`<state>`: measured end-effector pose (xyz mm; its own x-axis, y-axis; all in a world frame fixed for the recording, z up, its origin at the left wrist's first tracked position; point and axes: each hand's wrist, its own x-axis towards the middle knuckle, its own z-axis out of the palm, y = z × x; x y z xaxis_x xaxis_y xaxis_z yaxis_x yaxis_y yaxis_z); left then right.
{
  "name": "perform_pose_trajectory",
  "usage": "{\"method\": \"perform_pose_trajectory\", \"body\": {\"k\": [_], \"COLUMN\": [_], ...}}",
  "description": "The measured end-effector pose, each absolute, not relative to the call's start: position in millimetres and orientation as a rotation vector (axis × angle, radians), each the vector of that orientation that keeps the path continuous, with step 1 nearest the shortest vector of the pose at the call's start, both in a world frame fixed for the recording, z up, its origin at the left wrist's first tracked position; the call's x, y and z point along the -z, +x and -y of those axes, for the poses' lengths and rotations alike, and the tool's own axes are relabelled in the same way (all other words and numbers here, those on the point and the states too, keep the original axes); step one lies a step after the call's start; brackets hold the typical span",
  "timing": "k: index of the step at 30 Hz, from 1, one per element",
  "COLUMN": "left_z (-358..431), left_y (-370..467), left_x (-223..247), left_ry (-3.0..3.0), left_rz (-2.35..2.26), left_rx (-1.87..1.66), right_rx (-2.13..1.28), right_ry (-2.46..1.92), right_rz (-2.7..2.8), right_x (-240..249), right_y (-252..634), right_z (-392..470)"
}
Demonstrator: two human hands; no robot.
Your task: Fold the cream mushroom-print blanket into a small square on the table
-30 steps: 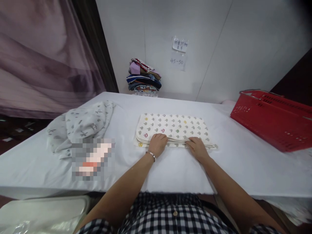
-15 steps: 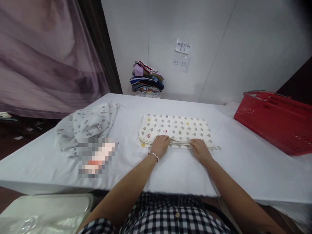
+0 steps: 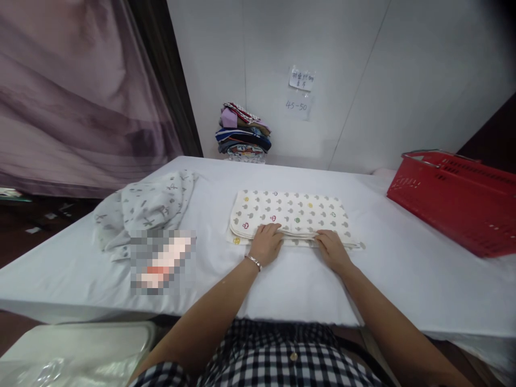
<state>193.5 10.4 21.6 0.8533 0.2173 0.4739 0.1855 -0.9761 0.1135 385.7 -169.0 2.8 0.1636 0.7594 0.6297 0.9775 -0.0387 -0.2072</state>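
Observation:
A folded cream cloth (image 3: 290, 212) with grey, yellow, red and green mushroom prints lies flat on the white-covered table. Several layers show along its near edge. My left hand (image 3: 266, 246), with a bracelet at the wrist, is closed on that edge left of the middle. Farther right, my right hand (image 3: 331, 249) grips the same edge, its fingers over the layers. My thumbs are partly hidden under the cloth. The lowest layer sticks out a little towards me at both ends.
A crumpled white patterned cloth (image 3: 149, 204) lies at the left, beside a pixelated patch. At the right stands a red basket (image 3: 455, 199). Folded clothes (image 3: 244, 131) are stacked at the back by the wall. A white table cover (image 3: 306, 290) reaches the front edge.

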Motion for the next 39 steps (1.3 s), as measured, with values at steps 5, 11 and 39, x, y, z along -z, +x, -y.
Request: {"method": "perform_pose_trajectory", "body": {"k": [5,11,39], "left_z": [-7,-6,-7], "left_y": [193,181,175], "left_x": [-24,-27,-20], "left_ry": [3.027,3.075,3.07], "left_rz": [-0.486,-0.279,-0.314], "left_rx": [-0.82,-0.942,-0.896], "right_rx": [0.467,0.454,0.503], "right_ry": [-1.851,-1.894,-1.825], "right_rz": [1.655,1.649,1.955], "right_x": [-2,-3,-13], "right_y": [387,385,343], "right_z": [169,169,130]}}
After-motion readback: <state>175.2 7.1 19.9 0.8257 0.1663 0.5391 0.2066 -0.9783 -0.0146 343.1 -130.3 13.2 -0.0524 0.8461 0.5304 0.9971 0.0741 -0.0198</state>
